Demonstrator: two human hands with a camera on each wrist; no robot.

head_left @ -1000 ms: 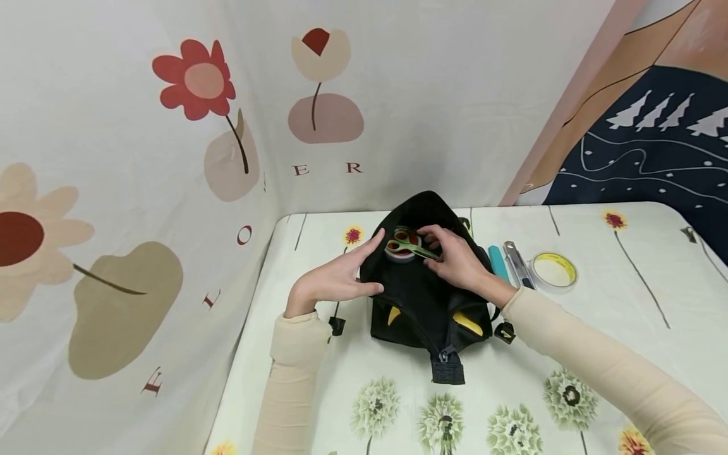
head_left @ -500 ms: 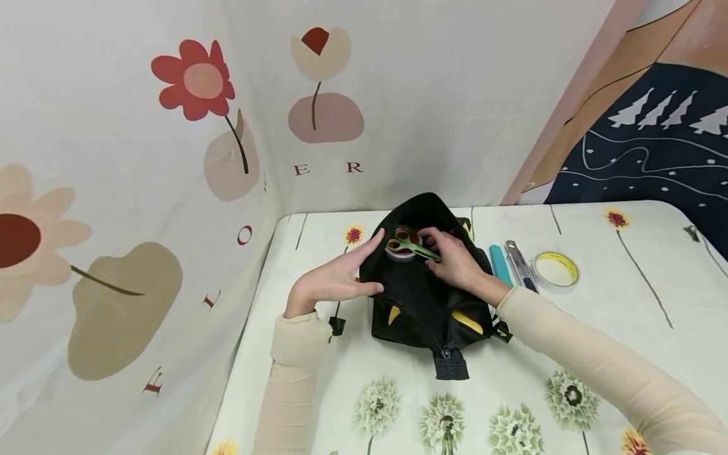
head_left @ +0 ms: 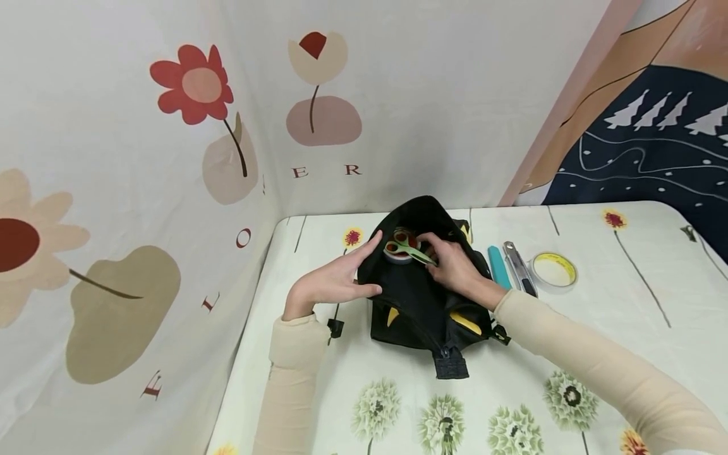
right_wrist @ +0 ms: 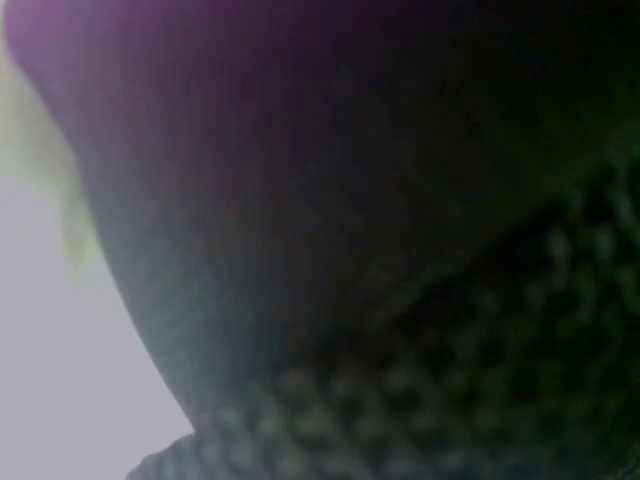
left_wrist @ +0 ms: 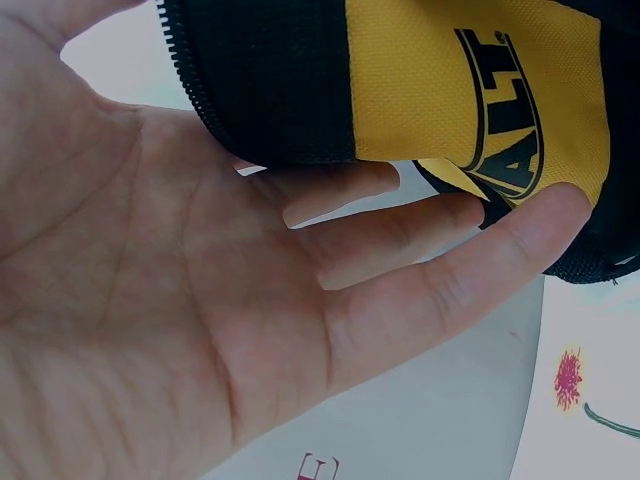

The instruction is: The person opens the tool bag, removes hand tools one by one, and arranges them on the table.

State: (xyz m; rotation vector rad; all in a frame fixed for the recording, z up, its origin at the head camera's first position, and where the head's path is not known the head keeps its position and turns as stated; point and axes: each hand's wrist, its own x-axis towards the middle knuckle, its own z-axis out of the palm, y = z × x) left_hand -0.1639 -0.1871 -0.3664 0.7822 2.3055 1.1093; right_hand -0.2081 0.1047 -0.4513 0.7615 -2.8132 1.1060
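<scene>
A black tool bag (head_left: 406, 294) with its mouth wide open sits on the table. My left hand (head_left: 327, 282) rests against the bag's left rim, thumb and fingers spread. In the left wrist view its fingers lie straight along the bag's yellow lettered side (left_wrist: 430, 80). Inside the bag's mouth, my right hand (head_left: 452, 265) pinches a pair of green-handled scissors (head_left: 418, 253) near the blade end. The scissors' handle loops overlap a tape roll (head_left: 396, 258) with a red inner ring, in the bag. Dark blurred fabric (right_wrist: 300, 250) and mesh fill most of the right wrist view.
Right of the bag lie a teal bar-shaped item (head_left: 498, 268), a grey utility knife (head_left: 519, 268) and a clear tape roll with a yellow core (head_left: 537, 268). Black strap buckles (head_left: 335, 327) lie beside the bag. A flower-printed cloth (head_left: 324, 133) rises behind.
My right hand has shifted slightly, and the scissors have tilted a little, their blade end lower. The bag's front zipper end has moved slightly. My left hand stays at the rim.
</scene>
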